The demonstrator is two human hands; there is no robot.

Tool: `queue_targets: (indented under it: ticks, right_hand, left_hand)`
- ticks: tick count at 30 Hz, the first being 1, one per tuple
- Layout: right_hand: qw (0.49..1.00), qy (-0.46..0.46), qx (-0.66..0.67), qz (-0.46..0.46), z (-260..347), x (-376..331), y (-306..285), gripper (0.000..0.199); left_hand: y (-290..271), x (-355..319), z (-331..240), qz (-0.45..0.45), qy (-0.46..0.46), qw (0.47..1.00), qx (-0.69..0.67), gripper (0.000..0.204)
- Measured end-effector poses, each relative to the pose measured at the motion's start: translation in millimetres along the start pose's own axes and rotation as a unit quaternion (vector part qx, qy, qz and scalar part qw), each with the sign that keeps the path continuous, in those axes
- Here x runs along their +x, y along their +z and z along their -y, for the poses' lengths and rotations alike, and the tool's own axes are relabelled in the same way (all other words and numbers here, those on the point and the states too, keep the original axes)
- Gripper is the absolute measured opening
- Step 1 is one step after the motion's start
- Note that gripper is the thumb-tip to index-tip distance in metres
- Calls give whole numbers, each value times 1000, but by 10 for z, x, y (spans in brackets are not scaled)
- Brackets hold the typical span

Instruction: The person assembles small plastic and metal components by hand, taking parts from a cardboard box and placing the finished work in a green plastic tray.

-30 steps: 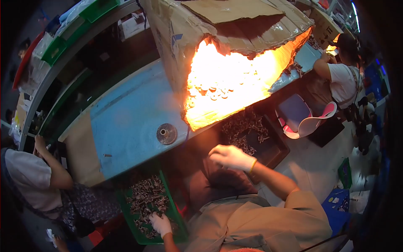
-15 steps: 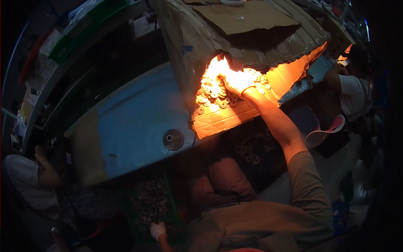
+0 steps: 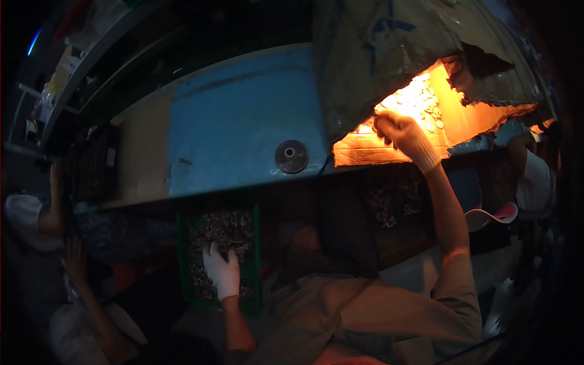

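Note:
My left hand (image 3: 222, 272), in a white glove, is over a green crate (image 3: 257, 261) of small dark metal parts (image 3: 222, 225). Its fingers are spread and reach the heap. At the mouth of a brightly lit cardboard box (image 3: 356, 149), my gloved right hand (image 3: 404, 139) has its fingers curled closed; whatever they may hold is hidden. Behind that hand, small round parts with centre holes (image 3: 433, 112) lie heaped on the box's cardboard floor, partly washed out by glare.
A blue-topped table (image 3: 243, 121) bears a dark disc with a raised hub (image 3: 291, 156). More small metal parts (image 3: 392, 201) sit below the table edge. Co-workers' arms (image 3: 91, 304) show at left, another person (image 3: 535, 176) at right. A pink-and-white curved object (image 3: 491, 216) is beside my right arm.
My right hand has drawn back from the glowing heap to the box's mouth. My left hand has moved farther forward over the crate. The whole view has shifted.

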State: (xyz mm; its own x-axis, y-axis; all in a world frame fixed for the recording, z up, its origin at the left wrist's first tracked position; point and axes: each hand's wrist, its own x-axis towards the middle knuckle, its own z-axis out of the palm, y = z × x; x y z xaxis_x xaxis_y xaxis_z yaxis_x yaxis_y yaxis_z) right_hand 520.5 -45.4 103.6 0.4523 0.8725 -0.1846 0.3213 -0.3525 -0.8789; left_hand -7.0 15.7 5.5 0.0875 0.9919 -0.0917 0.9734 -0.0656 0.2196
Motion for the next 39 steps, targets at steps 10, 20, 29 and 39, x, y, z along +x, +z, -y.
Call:
queue_targets:
  ticks: [10,20,29,39]
  right_hand:
    - [983,-111,-89,-114,483,-15,1886,31]
    - [914,-159,-345,-143,332,-89,2090,30]
    - [949,189,-148,-204,-1636,-1550,1295,31]
    - [905,314,-283,-42,-2855,-1868,951,68]
  left_hand:
    - [-214,809,-1983,113,167,882,-426,53]
    - [35,1133,-2180,140,269,820,-486,48]
    - [-143,1088,-2524,207,129,829,-503,42]
    - [-107,1069,-2518,191,138,821,-520,34]
